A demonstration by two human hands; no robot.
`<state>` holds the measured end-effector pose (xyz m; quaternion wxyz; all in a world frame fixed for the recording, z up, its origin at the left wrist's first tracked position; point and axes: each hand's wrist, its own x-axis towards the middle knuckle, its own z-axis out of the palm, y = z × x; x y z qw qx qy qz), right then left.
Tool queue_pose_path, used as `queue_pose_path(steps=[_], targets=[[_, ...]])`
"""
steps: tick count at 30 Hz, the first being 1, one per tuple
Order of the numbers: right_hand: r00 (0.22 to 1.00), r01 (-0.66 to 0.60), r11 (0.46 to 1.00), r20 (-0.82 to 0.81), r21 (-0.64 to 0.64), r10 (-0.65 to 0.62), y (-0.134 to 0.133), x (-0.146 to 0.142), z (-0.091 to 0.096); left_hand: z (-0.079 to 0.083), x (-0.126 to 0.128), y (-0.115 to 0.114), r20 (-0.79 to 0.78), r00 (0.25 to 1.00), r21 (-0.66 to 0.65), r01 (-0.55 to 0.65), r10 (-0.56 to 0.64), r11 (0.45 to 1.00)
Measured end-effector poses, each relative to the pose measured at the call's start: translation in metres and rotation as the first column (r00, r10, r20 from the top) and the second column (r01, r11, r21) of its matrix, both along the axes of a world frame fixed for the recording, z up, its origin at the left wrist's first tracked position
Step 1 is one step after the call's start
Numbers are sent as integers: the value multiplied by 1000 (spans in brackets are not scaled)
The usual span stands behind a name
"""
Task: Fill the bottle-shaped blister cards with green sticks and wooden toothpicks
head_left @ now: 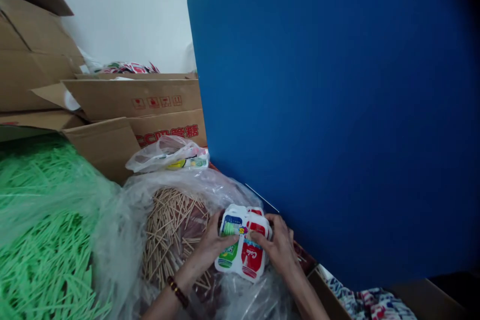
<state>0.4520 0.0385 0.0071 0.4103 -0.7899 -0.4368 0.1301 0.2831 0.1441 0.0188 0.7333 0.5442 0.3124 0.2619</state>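
Between my two hands is a stack of printed cards [252,260] with white borders, showing a green drink can and a red one marked Cola. My left hand [215,245] grips the stack's left side, its thumb lying across the green picture. On the right side, my right hand [278,242] holds the same stack, thumb on the red picture. A beaded bracelet [177,292] circles my left wrist. Just left of and below the cards lie many thin tan sticks [165,232] in a clear plastic bag [131,205].
A large blue panel [330,110] fills the right side. Bright green strips [48,240] in clear plastic lie at left. Cardboard boxes [112,100] stand behind, with a bag of printed pieces [176,155] in front. More printed packets [375,305] sit at bottom right.
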Motion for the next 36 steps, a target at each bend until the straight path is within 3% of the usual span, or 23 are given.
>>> queue_pose_path(steps=[4,10,12,14,16,18,20,23,27,29,33,36], targets=[[988,-70,993,144,97,55,-16,-12,-2,2,-3,-3,22,996,-94,83,-82,992],[967,-157,967,231,201,109,-41,-31,-5,12,-11,0,3,990,-86,139,-140,986],[980,-157,957,160,246,120,-49,-41,-10,17,-20,0,-50,983,-68,175,-178,982],[991,-116,957,-36,265,130,-56,-52,-17,19,-31,-5,-77,979,-46,185,-189,982],[962,-100,962,-223,255,159,-59,-60,-22,17,-42,-15,-79,981,-30,176,-177,984],[930,-141,960,-301,243,212,-56,-63,-21,13,-50,-28,-100,985,-17,137,-138,990],[900,-205,955,-342,215,271,-50,-60,-12,14,-53,-42,-134,990,21,56,-53,998],[855,-273,948,-410,164,317,-42,-48,11,28,-50,-57,-137,989,83,-44,55,996],[839,-310,940,-424,141,340,-41,-27,32,48,-45,-61,-120,990,130,-59,75,990],[813,-354,929,-457,105,361,-42,-19,29,42,-44,-61,-115,993,106,-15,27,994],[768,-419,901,-486,113,418,-40,-16,11,13,-39,-63,-102,995,98,0,10,995],[794,-371,924,-485,88,365,-39,-20,6,7,-34,-68,-126,991,155,-35,55,987]])
